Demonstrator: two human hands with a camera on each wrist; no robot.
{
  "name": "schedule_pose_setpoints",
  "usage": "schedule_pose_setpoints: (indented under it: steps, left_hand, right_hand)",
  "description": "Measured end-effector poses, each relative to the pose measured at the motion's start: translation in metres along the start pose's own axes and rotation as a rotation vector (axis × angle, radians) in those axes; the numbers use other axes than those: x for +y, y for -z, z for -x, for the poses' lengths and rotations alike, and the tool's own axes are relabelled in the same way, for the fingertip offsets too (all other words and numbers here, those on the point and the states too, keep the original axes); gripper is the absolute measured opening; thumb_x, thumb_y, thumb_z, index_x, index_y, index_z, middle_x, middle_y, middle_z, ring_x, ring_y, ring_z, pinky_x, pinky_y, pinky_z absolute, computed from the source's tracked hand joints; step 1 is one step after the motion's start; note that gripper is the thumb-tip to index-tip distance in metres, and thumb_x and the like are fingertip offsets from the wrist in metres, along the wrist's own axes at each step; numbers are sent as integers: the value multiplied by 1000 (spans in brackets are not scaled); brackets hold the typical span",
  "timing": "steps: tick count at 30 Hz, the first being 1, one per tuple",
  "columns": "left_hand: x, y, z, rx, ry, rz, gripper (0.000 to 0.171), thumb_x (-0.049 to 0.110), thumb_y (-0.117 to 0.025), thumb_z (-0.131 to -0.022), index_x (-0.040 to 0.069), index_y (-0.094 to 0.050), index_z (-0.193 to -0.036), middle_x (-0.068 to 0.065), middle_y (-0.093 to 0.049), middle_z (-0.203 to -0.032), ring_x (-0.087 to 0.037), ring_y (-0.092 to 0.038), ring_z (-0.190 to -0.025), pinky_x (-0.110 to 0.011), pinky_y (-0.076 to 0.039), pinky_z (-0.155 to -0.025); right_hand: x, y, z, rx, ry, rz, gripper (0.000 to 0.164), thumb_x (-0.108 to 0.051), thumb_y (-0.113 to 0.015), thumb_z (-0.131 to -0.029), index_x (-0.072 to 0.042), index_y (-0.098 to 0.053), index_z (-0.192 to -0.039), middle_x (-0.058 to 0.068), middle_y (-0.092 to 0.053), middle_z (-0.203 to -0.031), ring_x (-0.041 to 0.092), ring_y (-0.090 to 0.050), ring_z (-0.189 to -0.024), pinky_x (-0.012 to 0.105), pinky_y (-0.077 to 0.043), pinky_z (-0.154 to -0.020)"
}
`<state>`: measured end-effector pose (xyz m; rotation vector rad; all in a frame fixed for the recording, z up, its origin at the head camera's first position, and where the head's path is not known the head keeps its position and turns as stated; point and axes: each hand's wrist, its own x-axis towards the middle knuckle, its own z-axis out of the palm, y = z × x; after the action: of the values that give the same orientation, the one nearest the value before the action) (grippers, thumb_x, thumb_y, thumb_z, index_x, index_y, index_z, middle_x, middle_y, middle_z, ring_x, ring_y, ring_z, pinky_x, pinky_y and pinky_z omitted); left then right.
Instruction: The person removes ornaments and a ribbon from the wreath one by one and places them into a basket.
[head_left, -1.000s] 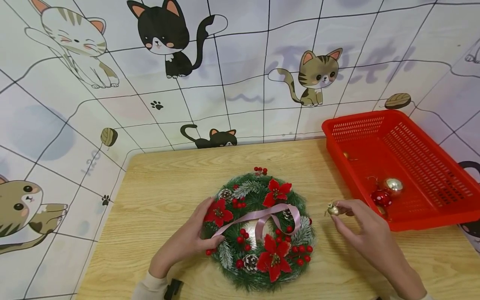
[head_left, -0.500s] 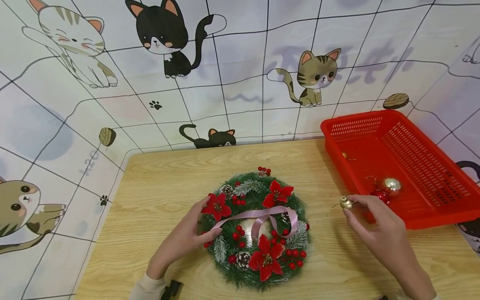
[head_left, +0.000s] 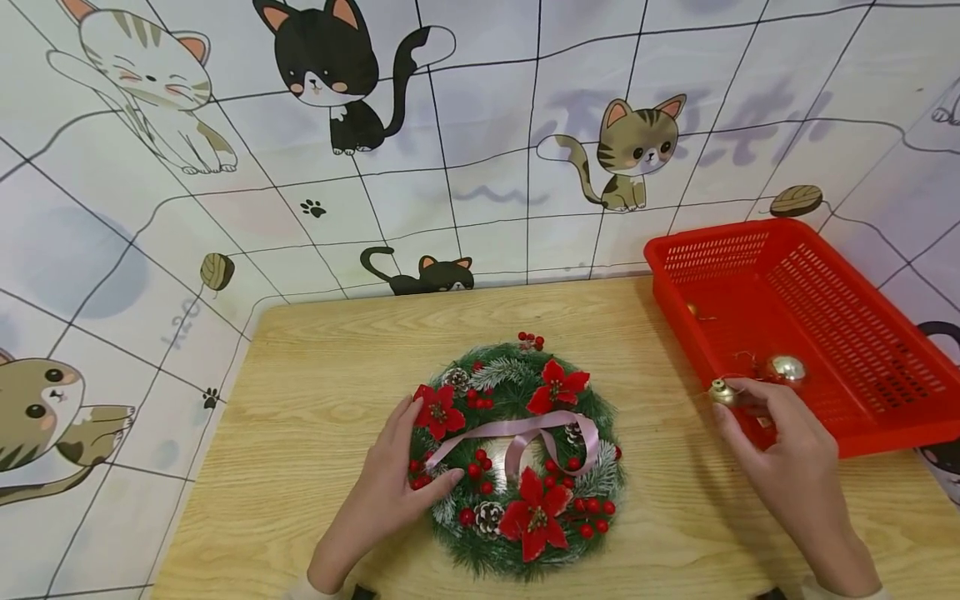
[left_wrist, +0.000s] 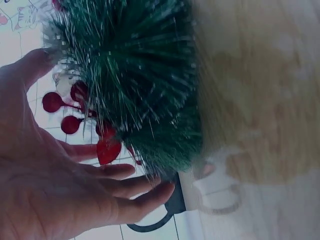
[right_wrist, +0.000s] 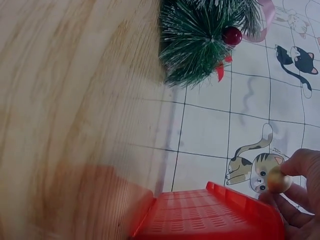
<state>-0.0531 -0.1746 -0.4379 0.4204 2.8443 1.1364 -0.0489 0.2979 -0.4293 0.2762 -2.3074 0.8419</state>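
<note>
A green Christmas wreath (head_left: 513, 404) lies on the wooden table, with red poinsettias, red berries, frosted sprigs and pine cones. A loose pink ribbon (head_left: 487, 430) crosses its middle. My left hand (head_left: 405, 475) rests against the wreath's left side, thumb and fingers spread. In the left wrist view those fingers (left_wrist: 142, 197) run fairly straight along the bristles. Between thumb and fingertips, my right hand (head_left: 795, 446) pinches a small gold Christmas bauble (head_left: 722, 392) close to the basket's near left edge. The same bauble (right_wrist: 278, 180) shows beyond the basket rim in the right wrist view.
A red plastic basket (head_left: 892, 433) stands on the table's right side. Inside it lie a shiny pale bauble (head_left: 787, 368) and a small gold bauble (head_left: 692, 309) near the left wall. A cat-patterned covering (head_left: 495, 167) closes off the back and sides.
My right hand has carried the gold bauble rightward and slightly back, from beside the wreath to the basket's edge. My left hand has stayed at the wreath, which has shifted slightly.
</note>
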Motion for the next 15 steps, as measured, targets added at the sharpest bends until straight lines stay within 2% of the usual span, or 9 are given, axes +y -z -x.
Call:
schedule_pose_setpoints:
  steps: [3,6,10,12,13,15]
  left_hand:
    - [1,-3,1,16,5,-14,110,56,-82,-94,7,-24,-173,-17,-25,-177,-47,-30,-158,-82,-32,-111]
    - [1,-6,2,14,16,-22,110,57,-81,-95,7,-23,-173,-17,-27,-176,-48,-31,-157,-87,-29,-108]
    - [1,-8,3,2,21,-13,109,56,-80,-96,8,-22,-174,-16,-24,-178,-45,-27,-160,-87,-27,-109]
    - [1,-9,3,1,17,-3,108,55,-80,-96,9,-21,-174,-16,-23,-178,-45,-26,-160,-87,-27,-109]
    - [1,-9,3,0,14,0,108,54,-80,-97,8,-21,-174,-16,-22,-178,-45,-25,-160,-87,-27,-109]
    - [0,-10,3,-1,13,6,107,54,-80,-97,8,-21,-174,-16,-22,-178,-45,-25,-160,-87,-26,-109]
  right_hand:
    - [3,4,0,3,-36,29,44,1,-83,-85,6,-73,-127,17,-74,-109,-11,-55,-100,4,-41,-86]
    - [7,6,2,27,-71,39,44,2,-83,-85,6,-72,-128,16,-74,-107,-13,-54,-97,3,-40,-84]
    - [12,10,3,43,-121,63,41,1,-81,-88,6,-72,-128,18,-74,-107,-19,-52,-97,2,-36,-88]
    - [14,11,4,40,-159,100,40,0,-82,-88,5,-73,-127,18,-75,-108,-22,-49,-97,2,-35,-85]
    - [15,12,4,36,-176,118,40,-1,-82,-88,4,-73,-127,19,-76,-108,-21,-50,-97,2,-34,-84]
    - [17,14,3,8,-226,168,40,-4,-84,-89,3,-73,-127,19,-76,-109,-10,-58,-96,3,-34,-79]
